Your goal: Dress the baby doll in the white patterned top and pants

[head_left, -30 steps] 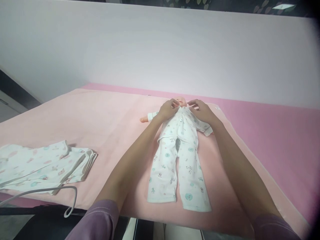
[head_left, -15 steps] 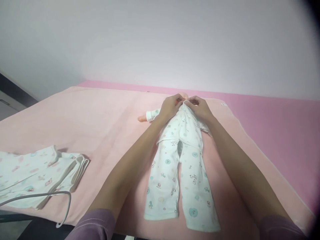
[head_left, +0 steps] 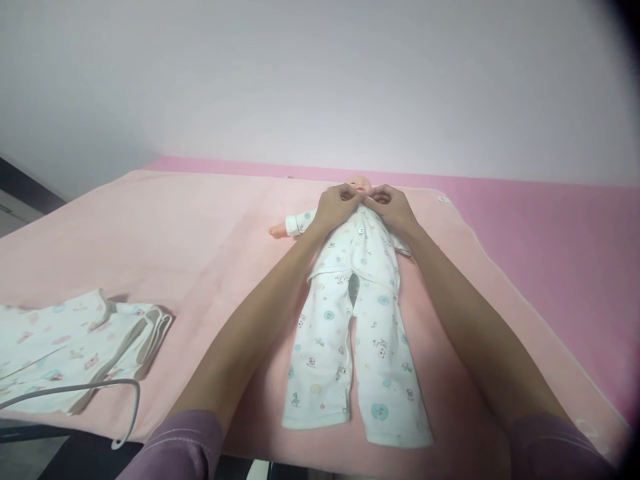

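Observation:
A baby doll (head_left: 279, 231) lies on its back, dressed in a white printed top (head_left: 353, 247) and matching trousers (head_left: 320, 360). At the neck of the top, my left hand (head_left: 339, 205) pinches the collar edge from the left. My right hand (head_left: 393, 208) pinches the same collar from the right, its fingertips nearly meeting the left ones. Two buttons show down the front below my fingers. The hands cover the doll's neck and part of its head. One doll hand sticks out of the left sleeve; the other sleeve lies partly behind my right wrist.
A pink sheet (head_left: 210, 220) lies under the doll, over a darker pink surface (head_left: 540, 247). Folded printed cloths (head_left: 55, 347) are at the left edge, with a grey cable (head_left: 134, 400) looping over them. A pale wall (head_left: 320, 80) rises behind.
The view has shifted slightly, so the scene sits a little higher and further left. More of the doll's head shows above my hands. Both hands stay at the collar, fingertips closer together.

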`<action>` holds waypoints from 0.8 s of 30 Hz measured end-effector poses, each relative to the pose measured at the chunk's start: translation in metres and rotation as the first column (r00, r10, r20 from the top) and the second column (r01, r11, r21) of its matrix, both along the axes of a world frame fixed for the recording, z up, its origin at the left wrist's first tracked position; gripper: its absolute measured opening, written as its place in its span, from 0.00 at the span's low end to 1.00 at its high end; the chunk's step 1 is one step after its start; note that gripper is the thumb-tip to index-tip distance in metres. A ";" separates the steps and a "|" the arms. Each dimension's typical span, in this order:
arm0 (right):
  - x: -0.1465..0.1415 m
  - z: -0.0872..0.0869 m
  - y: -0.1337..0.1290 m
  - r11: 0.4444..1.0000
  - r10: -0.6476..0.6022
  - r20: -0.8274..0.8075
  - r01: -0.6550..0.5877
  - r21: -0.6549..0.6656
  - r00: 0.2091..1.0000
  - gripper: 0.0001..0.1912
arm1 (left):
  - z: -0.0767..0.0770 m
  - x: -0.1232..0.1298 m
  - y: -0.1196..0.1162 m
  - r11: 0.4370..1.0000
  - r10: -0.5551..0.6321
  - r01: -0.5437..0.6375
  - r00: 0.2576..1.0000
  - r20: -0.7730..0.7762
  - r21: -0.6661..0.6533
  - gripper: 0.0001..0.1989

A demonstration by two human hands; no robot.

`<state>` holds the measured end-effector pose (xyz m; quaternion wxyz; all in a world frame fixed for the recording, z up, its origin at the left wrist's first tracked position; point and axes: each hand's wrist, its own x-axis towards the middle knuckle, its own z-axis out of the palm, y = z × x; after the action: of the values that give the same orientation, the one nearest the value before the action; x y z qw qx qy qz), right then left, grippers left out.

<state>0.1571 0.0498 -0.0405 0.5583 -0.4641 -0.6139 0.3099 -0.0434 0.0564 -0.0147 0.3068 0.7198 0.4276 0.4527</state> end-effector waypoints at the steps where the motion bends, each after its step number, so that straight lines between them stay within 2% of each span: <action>1: 0.000 0.000 0.000 1.000 -0.004 0.023 0.003 0.013 1.000 0.27 | 0.000 0.002 0.001 0.999 0.024 -0.024 1.000 0.012 -0.025 0.11; 6: 0.002 -0.002 0.002 0.998 0.015 0.109 -0.021 0.052 0.994 0.22 | -0.003 0.007 0.008 0.991 0.098 -0.099 0.995 -0.014 -0.087 0.11; 10: 0.008 -0.003 0.004 0.995 0.095 0.054 -0.096 0.015 0.994 0.23 | -0.007 0.008 0.012 0.989 0.100 -0.100 0.995 -0.006 -0.110 0.12; 16: 0.013 -0.001 0.004 0.987 0.111 -0.051 -0.116 -0.112 0.993 0.27 | -0.010 0.011 0.010 0.995 0.070 -0.066 0.996 0.054 -0.081 0.07; 24: 0.008 0.003 0.000 0.984 0.067 -0.057 -0.076 -0.161 0.996 0.29 | -0.008 0.011 0.002 0.999 0.037 -0.037 0.998 0.054 -0.004 0.04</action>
<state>0.1656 0.0494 -0.0380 0.5227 -0.4777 -0.5882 0.3907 -0.0323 0.0581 -0.0223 0.3112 0.6987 0.4330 0.4770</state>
